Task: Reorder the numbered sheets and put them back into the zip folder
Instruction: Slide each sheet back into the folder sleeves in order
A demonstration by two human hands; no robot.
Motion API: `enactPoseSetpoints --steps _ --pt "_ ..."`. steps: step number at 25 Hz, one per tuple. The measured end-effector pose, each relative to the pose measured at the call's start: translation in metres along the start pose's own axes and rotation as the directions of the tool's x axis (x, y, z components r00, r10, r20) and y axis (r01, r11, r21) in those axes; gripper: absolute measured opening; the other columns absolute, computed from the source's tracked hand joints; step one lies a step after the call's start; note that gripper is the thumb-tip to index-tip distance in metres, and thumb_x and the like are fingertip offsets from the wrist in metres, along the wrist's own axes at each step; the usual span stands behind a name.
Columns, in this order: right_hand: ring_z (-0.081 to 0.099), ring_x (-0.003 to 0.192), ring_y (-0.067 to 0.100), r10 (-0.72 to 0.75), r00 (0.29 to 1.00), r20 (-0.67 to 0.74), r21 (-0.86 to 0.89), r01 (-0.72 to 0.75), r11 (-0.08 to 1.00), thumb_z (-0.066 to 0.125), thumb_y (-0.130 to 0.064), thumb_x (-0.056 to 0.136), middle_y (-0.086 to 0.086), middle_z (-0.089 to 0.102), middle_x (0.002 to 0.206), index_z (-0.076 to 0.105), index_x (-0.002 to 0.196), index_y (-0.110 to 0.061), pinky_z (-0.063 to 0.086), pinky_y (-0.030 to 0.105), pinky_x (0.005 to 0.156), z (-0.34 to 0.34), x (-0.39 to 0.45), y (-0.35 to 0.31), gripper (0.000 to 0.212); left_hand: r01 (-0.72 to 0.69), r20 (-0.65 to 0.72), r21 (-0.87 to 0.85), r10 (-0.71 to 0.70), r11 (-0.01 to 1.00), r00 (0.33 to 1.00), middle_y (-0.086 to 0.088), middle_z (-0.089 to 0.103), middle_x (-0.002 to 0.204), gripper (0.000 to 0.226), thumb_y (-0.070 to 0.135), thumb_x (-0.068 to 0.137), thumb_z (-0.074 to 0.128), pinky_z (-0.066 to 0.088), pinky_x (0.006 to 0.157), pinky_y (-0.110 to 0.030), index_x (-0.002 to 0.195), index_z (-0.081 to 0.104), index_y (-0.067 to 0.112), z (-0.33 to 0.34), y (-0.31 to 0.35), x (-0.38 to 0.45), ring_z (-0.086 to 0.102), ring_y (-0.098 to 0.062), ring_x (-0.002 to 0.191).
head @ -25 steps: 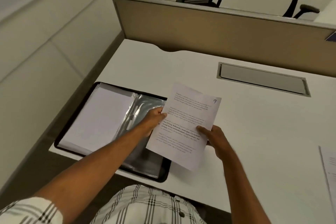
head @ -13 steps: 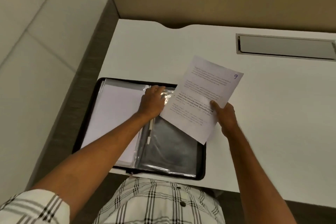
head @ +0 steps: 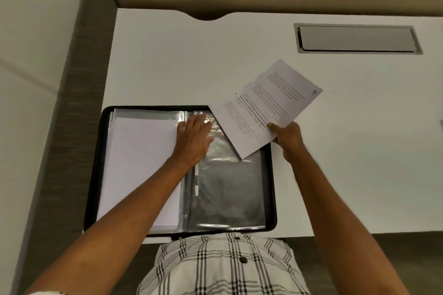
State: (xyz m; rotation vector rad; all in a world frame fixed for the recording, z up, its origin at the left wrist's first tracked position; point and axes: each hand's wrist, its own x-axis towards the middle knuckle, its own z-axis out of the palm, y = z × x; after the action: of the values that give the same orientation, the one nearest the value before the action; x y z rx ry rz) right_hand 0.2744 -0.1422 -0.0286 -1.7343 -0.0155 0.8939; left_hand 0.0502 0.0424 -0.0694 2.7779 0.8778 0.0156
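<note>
Soft, even indoor light on my desk (head: pixel 167 60). Glare streaks on plastic sleeve (head: pixel 227 187) beside my left hand (head: pixel 193 137). Sheet (head: pixel 266 108) print blurry. Wide-angle bending at desk edges.

The zip folder (head: pixel 96 175) lies open at the desk's (head: pixel 335 175) near edge; white sheets (head: pixel 139 163) fill its left half, clear sleeves (head: pixel 227 187) its right; the left hand (head: pixel 193 137) presses flat on the spine; the right hand (head: pixel 286 136) pinches sheet 9 (head: pixel 266 108), tilted over the folder's top right corner.
</note>
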Motion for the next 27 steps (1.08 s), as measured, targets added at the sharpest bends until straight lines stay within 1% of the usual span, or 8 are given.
enactPoseSetpoints --steps 5,9,12,15,18,21,24,27 --pt "0.069 0.116 0.023 -0.055 0.993 -0.108 0.162 0.072 0.984 0.068 -0.008 0.101 0.003 0.069 0.130 0.055 0.140 -0.015 0.063 0.042 0.091 0.016 0.012 -0.015 0.042 -0.051 -0.009 -0.078 0.050 0.996 0.999 0.001 0.060 0.138 0.019 0.032 0.083 0.081 0.039 0.103 -0.047 0.093 0.069 0.021 -0.007 -0.012 0.009 0.052 -0.023 0.130" --pt "0.072 0.113 0.023 -0.025 0.991 -0.133 0.273 0.061 0.960 0.069 -0.008 0.100 0.005 0.072 0.125 0.058 0.136 -0.014 0.064 0.041 0.089 0.029 0.020 -0.026 0.039 -0.110 0.074 -0.151 0.122 0.983 0.990 0.004 0.057 0.143 0.013 0.027 0.086 0.076 0.015 0.119 -0.056 0.086 0.063 0.023 -0.022 -0.019 0.015 0.045 -0.020 0.138" --pt "0.073 0.113 0.024 -0.022 0.990 -0.139 0.294 0.062 0.954 0.071 -0.011 0.099 0.007 0.073 0.126 0.059 0.132 -0.016 0.063 0.045 0.091 0.038 0.029 -0.033 0.036 -0.160 0.148 -0.171 0.186 0.972 0.971 0.007 0.063 0.122 0.018 0.023 0.086 0.067 0.005 0.120 -0.056 0.080 0.051 0.027 -0.037 -0.023 0.023 0.050 -0.016 0.127" --pt "0.074 0.112 0.024 -0.041 0.990 -0.134 0.309 0.081 0.948 0.071 -0.010 0.099 0.010 0.072 0.128 0.058 0.137 -0.010 0.063 0.048 0.091 0.048 0.035 -0.043 0.041 -0.179 0.179 -0.205 0.217 0.962 0.960 0.013 0.057 0.093 0.016 0.025 0.080 0.064 0.006 0.120 -0.053 0.082 0.049 0.029 -0.047 -0.023 0.032 0.051 -0.013 0.110" --pt "0.074 0.112 0.025 -0.077 0.990 -0.115 0.294 0.108 0.950 0.072 -0.011 0.098 0.011 0.073 0.128 0.056 0.141 -0.007 0.064 0.047 0.089 0.056 0.040 -0.050 0.046 -0.072 0.156 -0.373 0.139 0.925 0.978 0.011 0.060 0.095 0.031 0.030 0.080 0.067 0.009 0.121 -0.048 0.107 0.052 0.028 -0.050 -0.018 0.038 0.053 -0.012 0.106" --pt "0.074 0.113 0.026 -0.091 0.990 -0.109 0.285 0.119 0.951 0.074 -0.012 0.098 0.010 0.073 0.126 0.059 0.138 -0.009 0.064 0.046 0.088 0.064 0.048 -0.058 0.043 0.055 0.130 -0.417 0.000 0.907 0.991 0.012 0.062 0.094 0.035 0.028 0.089 0.065 0.021 0.110 -0.043 0.123 0.055 0.028 -0.052 -0.015 0.050 0.057 -0.011 0.098" --pt "0.074 0.112 0.025 -0.110 0.989 -0.095 0.263 0.131 0.956 0.074 -0.013 0.098 0.009 0.074 0.125 0.062 0.131 -0.015 0.063 0.049 0.092 0.071 0.056 -0.064 0.035 0.103 0.154 -0.322 -0.056 0.941 0.987 0.013 0.062 0.093 0.009 0.029 0.096 0.061 0.023 0.092 -0.038 0.098 0.069 0.032 -0.050 -0.013 0.058 0.057 -0.013 0.095" --pt "0.074 0.112 0.025 -0.123 0.989 -0.085 0.239 0.140 0.961 0.074 -0.013 0.097 0.008 0.074 0.125 0.065 0.121 -0.023 0.061 0.055 0.095 0.077 0.061 -0.064 0.027 0.121 0.143 -0.375 -0.071 0.919 0.987 0.012 0.068 0.091 0.017 0.027 0.098 0.057 0.020 0.088 -0.035 0.090 0.071 0.030 -0.048 -0.008 0.058 0.060 -0.012 0.092"
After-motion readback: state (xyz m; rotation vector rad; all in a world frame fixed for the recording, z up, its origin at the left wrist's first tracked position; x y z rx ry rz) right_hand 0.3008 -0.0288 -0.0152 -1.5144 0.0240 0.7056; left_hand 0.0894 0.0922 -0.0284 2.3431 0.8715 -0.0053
